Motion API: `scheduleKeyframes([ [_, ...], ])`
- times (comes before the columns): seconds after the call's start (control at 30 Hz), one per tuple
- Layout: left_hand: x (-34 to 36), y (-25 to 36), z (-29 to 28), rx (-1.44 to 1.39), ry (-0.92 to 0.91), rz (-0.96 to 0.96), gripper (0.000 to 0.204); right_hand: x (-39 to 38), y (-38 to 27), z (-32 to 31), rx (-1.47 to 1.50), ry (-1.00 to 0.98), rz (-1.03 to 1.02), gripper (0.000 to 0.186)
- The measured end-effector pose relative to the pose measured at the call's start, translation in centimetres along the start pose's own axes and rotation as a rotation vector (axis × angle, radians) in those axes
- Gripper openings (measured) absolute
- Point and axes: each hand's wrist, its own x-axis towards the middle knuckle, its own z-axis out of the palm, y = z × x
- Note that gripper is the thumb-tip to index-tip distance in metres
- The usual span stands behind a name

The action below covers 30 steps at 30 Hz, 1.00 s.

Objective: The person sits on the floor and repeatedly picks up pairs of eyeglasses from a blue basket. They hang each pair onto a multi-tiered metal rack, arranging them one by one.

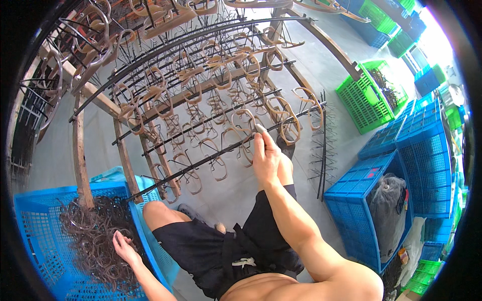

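Note:
My right hand [267, 158] reaches up to the nearest bar of a rack hung with brown eyeglass frames. Its fingers are pressed together at the side of one eyeglass frame [243, 119], and a pale grey cover sits on a fingertip. The exact contact is hard to make out. Low on the left, my left hand [124, 247] lies over a heap of dark, tangled eyeglass frames [93, 241], fingers parted and no single piece visibly gripped. That heap fills part of a blue plastic basket [35, 220].
The wooden rack [83, 150] carries several black bars [216, 154] with thin prongs. Another pronged bar [324, 150] stands at its right. A green crate [361, 105] holds dark pieces; a blue crate [351, 210] holds a grey bag [389, 205]. More crates line the right side.

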Motion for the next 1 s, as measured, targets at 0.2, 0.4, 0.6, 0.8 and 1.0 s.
scheduleKeyframes([
  [0.2, -1.0, 3.7, 0.8, -0.580, 0.090, -0.193, 0.038, 0.3, 0.0, -0.3, -0.067, -0.003, -0.080, 0.025],
  [0.4, -1.2, 1.6, 1.4, -0.346, -0.093, -0.346, 0.040, 1.1, -0.7, -0.5, -0.185, 0.034, -0.104, 0.024],
  [0.6, -0.4, -4.9, 0.4, 0.070, -0.093, -0.150, 0.032, 0.8, -3.3, -2.4, -0.230, -0.138, 0.133, 0.031],
  [0.8, 0.3, -7.3, -0.4, 0.349, -0.053, 0.030, 0.036, 4.3, -7.1, -5.7, -0.628, 0.027, -0.401, 0.028],
  [1.0, -1.6, -3.0, 1.8, 0.021, 0.062, -0.145, 0.040, 12.0, -5.1, -5.0, -0.841, -0.298, -0.002, 0.055],
])
